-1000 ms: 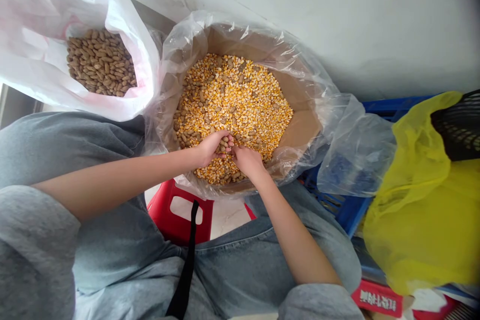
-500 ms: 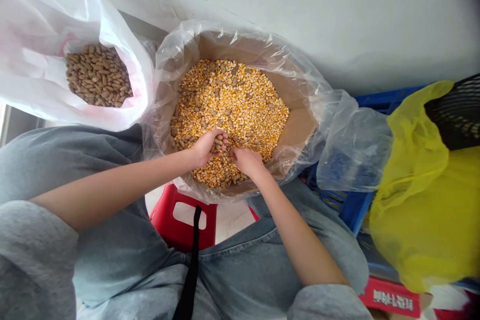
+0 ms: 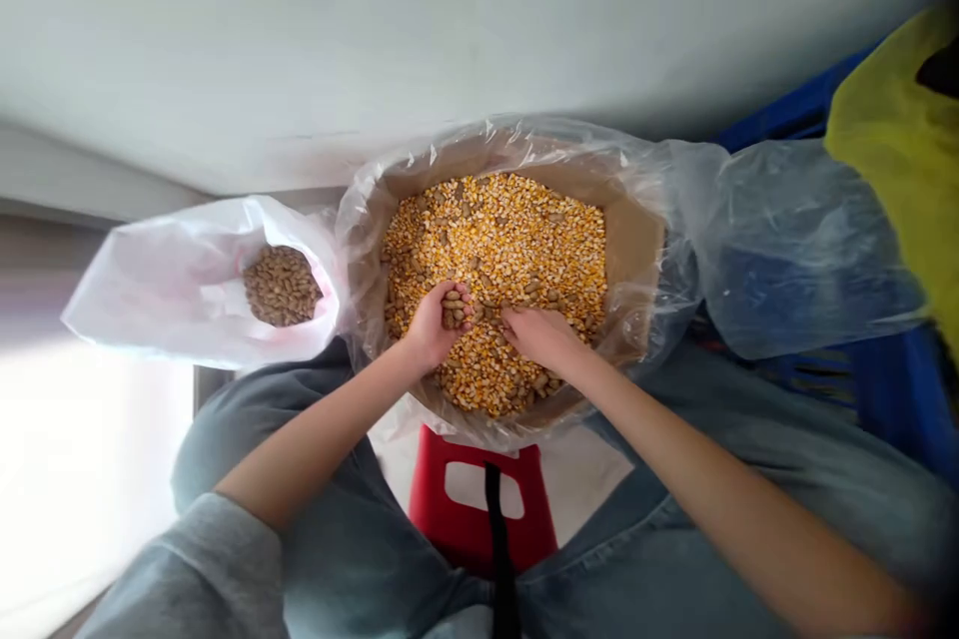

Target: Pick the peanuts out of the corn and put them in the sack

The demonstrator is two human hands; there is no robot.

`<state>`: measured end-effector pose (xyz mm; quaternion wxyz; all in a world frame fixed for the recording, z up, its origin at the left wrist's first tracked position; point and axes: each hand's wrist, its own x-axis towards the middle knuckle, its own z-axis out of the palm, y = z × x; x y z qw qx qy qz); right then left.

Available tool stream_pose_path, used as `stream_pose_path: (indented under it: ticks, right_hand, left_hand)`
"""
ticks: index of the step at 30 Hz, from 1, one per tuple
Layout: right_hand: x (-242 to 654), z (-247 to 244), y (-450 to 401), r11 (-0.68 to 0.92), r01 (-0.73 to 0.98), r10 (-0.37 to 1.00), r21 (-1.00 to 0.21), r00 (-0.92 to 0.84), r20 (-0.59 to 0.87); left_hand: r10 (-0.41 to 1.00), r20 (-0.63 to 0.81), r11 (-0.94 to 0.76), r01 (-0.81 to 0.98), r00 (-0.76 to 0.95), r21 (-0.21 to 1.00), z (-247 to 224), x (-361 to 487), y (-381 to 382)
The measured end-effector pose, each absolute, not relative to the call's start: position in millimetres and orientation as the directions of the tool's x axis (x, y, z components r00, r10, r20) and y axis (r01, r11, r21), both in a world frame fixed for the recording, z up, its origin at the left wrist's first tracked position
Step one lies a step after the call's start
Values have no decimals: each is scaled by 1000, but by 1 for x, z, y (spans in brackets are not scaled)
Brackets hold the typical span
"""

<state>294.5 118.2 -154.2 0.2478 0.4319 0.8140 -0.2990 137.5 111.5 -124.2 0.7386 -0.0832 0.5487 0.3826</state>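
Note:
My left hand (image 3: 433, 331) is cupped, palm up, around several unshelled peanuts (image 3: 454, 310) above the corn. Close to its right, my right hand (image 3: 546, 337) points down into the kernels with its fingers drawn together; whatever lies between the fingertips is hidden. Beneath both hands, yellow corn kernels (image 3: 516, 230) with peanuts scattered among them fill a brown-walled container (image 3: 633, 240), probably cardboard, lined with a clear plastic bag (image 3: 360, 230). To the left, a white bag (image 3: 176, 280) lies with its mouth open, showing a heap of peanuts (image 3: 281, 288) inside.
A red plastic stool (image 3: 479, 529) stands between my knees, and a black strap (image 3: 498, 529) hangs before it. On the right are a blue crate (image 3: 899, 389) and a yellow bag (image 3: 891, 150). A pale wall (image 3: 450, 30) rises behind the container.
The view has swung, so the container and both hands appear farther right and lower. My left hand still cups peanuts; my right hand remains down in the corn, slightly farther from the left.

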Motion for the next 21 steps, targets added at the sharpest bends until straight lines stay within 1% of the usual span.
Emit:
stream_pose_path:
  ticks: [3,5,9,14,17,21]
  right_hand:
    - [296,-158,120,433,851,626,-298,-522,-580]
    - [298,-160,118,439,841,634,-315,-539,-555]
    - [300,-165,111,418,846,624,-330,-532,-572]
    - [298,-166,104,388,862,651,-325,-507,-565]
    - [297,-166,103,402,852,655,-334,-523,-545]
    - [296,-168,102,434,832,623,-345,-554,-553]
  left_hand:
    - [451,-887,714,-636,98,292,-125,140,108]
    - [418,-904,744,-605,88,285,-126,142,106]
    - [405,-910,774,-564,92,288,-129,145,104]
    - [402,-913,791,-526,65,311,-134,147,103]
    - [398,-916,795,-521,58,312,-136,148,103]
    - [403,-913,800,-511,68,315,-137,148,103]
